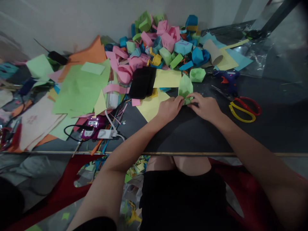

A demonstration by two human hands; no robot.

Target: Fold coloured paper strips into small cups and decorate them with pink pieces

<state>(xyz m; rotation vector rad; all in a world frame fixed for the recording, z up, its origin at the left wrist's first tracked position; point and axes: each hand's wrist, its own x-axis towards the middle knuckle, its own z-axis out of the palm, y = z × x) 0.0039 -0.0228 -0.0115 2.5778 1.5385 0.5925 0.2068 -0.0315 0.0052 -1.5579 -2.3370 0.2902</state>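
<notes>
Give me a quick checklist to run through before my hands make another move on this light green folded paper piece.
1. Light green folded paper piece held by both hands: ok, the left hand and right hand pinch its near end.
2. Metal scissors with red and yellow handles nearby: ok, lying to the right of the right hand.
3. Blue-purple glue gun with a red trigger set down: ok, lying on the tabletop behind the scissors.
4. Glue gun hot: cannot tell.
5. Pale yellow paper sheet well away from the left hand: not ok, it lies right beside it.
</notes>
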